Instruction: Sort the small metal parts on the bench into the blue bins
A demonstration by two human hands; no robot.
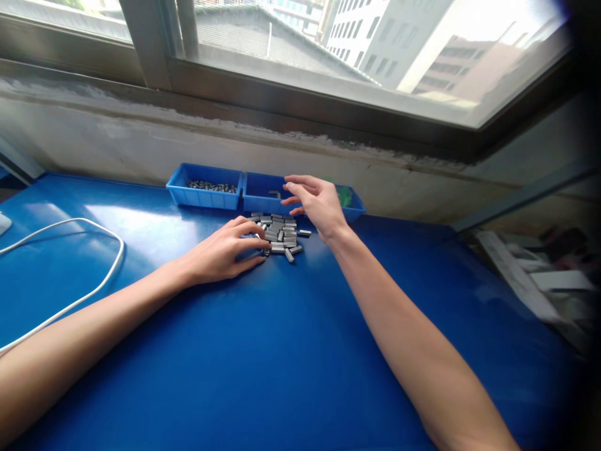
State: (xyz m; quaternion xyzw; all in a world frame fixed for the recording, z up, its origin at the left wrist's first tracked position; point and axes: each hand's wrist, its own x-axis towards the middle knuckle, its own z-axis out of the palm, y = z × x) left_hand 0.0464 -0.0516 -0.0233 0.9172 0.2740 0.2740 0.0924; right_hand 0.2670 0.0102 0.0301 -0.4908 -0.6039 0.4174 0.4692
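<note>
A pile of small metal pieces (282,235) lies on the blue table in front of the bins. My left hand (232,247) rests at the pile's left edge, its fingers apart and curved over the nearest pieces. Above the pile's right side, near the middle blue bin (260,203), is my right hand (315,203), with its fingers spread and nothing visible in them. A few metal pieces lie in that bin. The left blue bin (201,199) holds many small metal parts. Green items (344,196) sit in the right bin (357,210), partly hidden by my right hand.
A white cable (115,263) loops over the left of the blue table (282,376) and passes by my left forearm. Behind the bins stand a wall (225,147) and a framed window. Blurred white items (561,280) are at the far right.
</note>
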